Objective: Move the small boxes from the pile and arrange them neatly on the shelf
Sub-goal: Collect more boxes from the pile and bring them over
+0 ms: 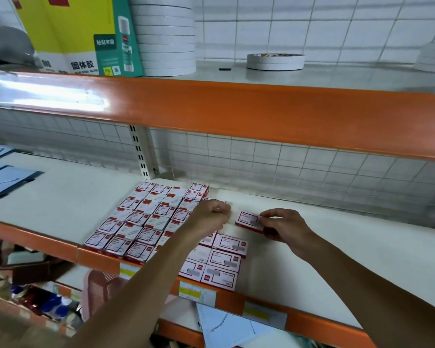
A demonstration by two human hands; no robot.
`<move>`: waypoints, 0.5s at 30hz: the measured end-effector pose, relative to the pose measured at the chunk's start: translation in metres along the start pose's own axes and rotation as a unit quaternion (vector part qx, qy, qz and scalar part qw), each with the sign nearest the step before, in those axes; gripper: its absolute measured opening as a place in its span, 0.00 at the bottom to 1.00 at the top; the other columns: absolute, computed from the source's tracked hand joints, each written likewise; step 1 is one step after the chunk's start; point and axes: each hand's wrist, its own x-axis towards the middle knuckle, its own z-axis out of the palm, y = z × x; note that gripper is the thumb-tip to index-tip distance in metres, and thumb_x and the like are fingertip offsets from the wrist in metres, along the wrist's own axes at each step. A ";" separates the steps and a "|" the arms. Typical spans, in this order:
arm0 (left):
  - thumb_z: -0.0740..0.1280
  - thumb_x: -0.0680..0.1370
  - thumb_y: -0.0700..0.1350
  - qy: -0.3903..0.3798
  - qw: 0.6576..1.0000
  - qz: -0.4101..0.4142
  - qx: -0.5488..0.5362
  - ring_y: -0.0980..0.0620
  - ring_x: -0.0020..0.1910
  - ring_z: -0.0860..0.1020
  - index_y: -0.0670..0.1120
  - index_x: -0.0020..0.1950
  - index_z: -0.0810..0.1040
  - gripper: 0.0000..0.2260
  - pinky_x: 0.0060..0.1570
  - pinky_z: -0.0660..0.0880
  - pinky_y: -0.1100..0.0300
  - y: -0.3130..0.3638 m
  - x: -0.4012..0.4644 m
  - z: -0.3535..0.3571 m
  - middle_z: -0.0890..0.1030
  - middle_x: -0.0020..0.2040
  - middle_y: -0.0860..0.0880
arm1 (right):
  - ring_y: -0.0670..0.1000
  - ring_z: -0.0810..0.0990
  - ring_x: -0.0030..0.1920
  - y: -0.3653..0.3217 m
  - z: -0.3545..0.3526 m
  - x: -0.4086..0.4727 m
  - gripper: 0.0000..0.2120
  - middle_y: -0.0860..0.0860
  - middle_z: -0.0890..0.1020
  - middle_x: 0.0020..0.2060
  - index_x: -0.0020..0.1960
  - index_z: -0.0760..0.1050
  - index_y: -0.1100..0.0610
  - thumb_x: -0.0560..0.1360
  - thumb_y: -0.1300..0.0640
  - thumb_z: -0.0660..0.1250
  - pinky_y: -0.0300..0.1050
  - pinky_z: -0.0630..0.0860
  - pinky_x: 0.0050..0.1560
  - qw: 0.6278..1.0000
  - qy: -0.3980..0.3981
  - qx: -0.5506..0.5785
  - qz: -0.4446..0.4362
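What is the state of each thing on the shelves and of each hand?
Left hand: fingers curled, over the rows; what it holds is unclear.
Right hand: pinches a red box.
Red box: tilted, apart from the rows.
Arranged boxes: flat, in neat rows.
Tape rolls: stacked upright.
Glue carton: standing, closed.

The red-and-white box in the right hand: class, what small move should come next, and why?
Probably slide the box toward the near edge and set it flat behind the short right-hand column. The right hand pinches it slightly tilted, apart from the grid, with bare shelf around it; the left hand is beside it.
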 end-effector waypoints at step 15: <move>0.67 0.78 0.40 0.009 0.979 0.079 0.189 0.61 0.49 0.81 0.51 0.54 0.84 0.10 0.55 0.77 0.64 -0.011 -0.005 -0.029 0.84 0.53 0.55 | 0.59 0.86 0.41 0.009 0.016 0.002 0.08 0.62 0.84 0.43 0.46 0.82 0.61 0.68 0.64 0.77 0.43 0.82 0.37 0.992 -0.024 -0.122 -0.005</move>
